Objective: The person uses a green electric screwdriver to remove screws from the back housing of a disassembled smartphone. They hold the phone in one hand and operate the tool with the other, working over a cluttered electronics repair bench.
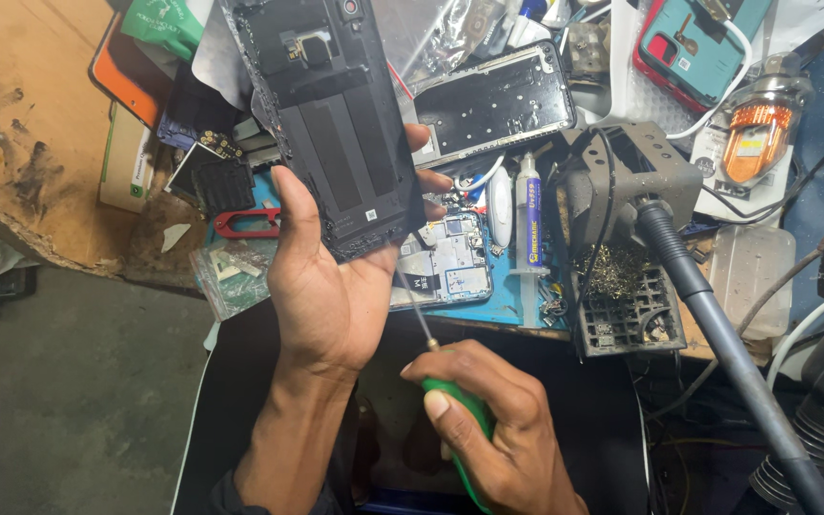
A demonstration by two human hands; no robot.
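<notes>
A black phone back cover [336, 124] is held upright and slightly tilted in the left hand [331, 286], with the thumb pressed along its left edge and the fingertips wrapped round its right edge, its inner side turned toward the camera. A green-handled screwdriver [450, 391] is gripped in the closed right hand [493, 429], low in the view, and its thin shaft is pointed up toward the lower edge of the cover. Just behind the cover, an opened phone with its circuit board exposed [450, 267] is laid on a blue mat [503, 305]. A white syringe tube [531, 215] is seen lying beside that phone, and a dark soldering stand [622, 238] with a grey hose is set to its right. An empty phone frame [493, 105] is rested further back among the clutter.
</notes>
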